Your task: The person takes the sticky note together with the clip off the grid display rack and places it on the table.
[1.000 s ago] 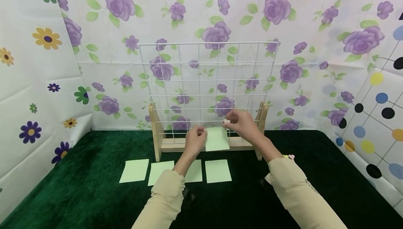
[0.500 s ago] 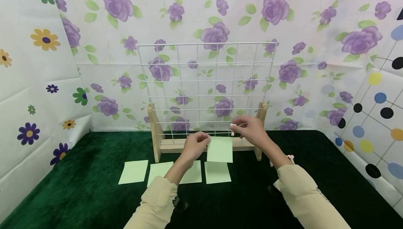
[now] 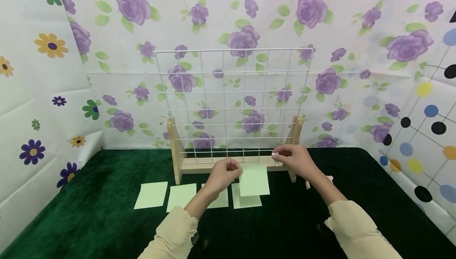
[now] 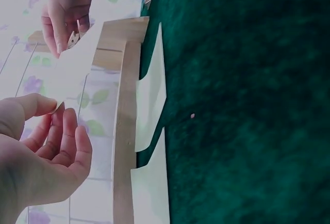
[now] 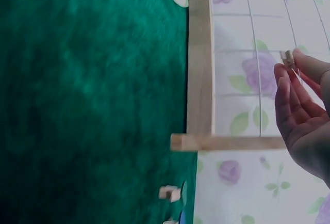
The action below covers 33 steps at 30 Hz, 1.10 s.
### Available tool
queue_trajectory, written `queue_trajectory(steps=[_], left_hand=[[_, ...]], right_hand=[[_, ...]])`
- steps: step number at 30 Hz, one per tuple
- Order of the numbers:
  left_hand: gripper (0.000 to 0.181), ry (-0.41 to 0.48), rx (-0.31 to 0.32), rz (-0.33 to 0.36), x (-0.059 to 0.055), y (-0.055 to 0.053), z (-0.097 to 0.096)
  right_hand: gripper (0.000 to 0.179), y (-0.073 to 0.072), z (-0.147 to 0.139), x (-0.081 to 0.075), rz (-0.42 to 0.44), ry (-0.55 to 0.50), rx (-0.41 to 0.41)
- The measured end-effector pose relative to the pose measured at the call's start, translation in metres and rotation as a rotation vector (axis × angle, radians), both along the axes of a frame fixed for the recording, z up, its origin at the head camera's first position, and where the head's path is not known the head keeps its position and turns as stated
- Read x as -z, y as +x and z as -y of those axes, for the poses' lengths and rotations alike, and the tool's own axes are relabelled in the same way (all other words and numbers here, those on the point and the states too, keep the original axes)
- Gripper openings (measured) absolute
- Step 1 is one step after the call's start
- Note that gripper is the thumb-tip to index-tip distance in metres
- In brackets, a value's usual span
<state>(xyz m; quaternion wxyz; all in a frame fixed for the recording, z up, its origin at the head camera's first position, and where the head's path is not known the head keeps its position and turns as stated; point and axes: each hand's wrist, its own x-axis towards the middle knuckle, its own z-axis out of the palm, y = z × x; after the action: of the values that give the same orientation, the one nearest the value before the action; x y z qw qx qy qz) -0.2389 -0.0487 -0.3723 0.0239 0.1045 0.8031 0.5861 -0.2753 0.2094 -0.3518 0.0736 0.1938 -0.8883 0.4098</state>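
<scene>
My left hand (image 3: 221,176) pinches a pale green sticky note (image 3: 254,180) by its upper left corner. The note hangs upright in front of the rack and overlaps a note lying behind it in the head view. To the right, my right hand (image 3: 298,163) holds a small wooden clothespin (image 5: 287,59) between thumb and fingertips; a whitish decoration shows on it in the head view. The clothespin is apart from the note, near the lower right of the white wire grid rack (image 3: 175,148). In the left wrist view the left thumb and index finger meet at the paper's corner.
Several green notes (image 3: 151,195) lie in a row on the dark green cloth (image 3: 107,227) before the rack. The rack's wooden base (image 3: 199,168) runs just behind them. More small clothespins (image 5: 169,193) lie on the cloth by the rack's right foot.
Both hands have moved down and to the right, away from the grid. The sticky note came along in the left hand, and the clothespin in the right hand has drawn away from it.
</scene>
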Motion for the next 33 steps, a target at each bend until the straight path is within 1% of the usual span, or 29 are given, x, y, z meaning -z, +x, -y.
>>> queue_trajectory(steps=[4,12,17,21,26,29,33], left_hand=[[0.006,-0.020,0.030,0.005,0.004,0.002,-0.005],[0.004,-0.002,0.039,0.044,0.010,0.001,-0.019],[0.004,-0.007,0.052,0.048,0.010,0.002,-0.029],[0.003,-0.019,0.062,0.053,0.009,0.001,-0.036],[0.003,-0.054,0.075,0.071,0.009,0.000,-0.045],[0.004,-0.068,0.083,0.083,0.010,-0.001,-0.049],[0.005,-0.081,0.092,0.081,0.012,-0.004,-0.053]], right_hand=[[0.026,0.005,-0.012,0.003,0.019,0.031,0.000],[0.030,0.014,-0.036,0.004,0.037,0.103,0.018],[0.033,0.018,-0.054,0.004,0.058,0.134,0.043],[0.034,0.018,-0.070,0.006,0.063,0.166,0.068],[0.034,0.017,-0.090,0.011,0.103,0.187,0.115],[0.033,0.015,-0.101,0.013,0.134,0.189,0.137],[0.038,0.013,-0.117,0.016,0.171,0.176,0.153]])
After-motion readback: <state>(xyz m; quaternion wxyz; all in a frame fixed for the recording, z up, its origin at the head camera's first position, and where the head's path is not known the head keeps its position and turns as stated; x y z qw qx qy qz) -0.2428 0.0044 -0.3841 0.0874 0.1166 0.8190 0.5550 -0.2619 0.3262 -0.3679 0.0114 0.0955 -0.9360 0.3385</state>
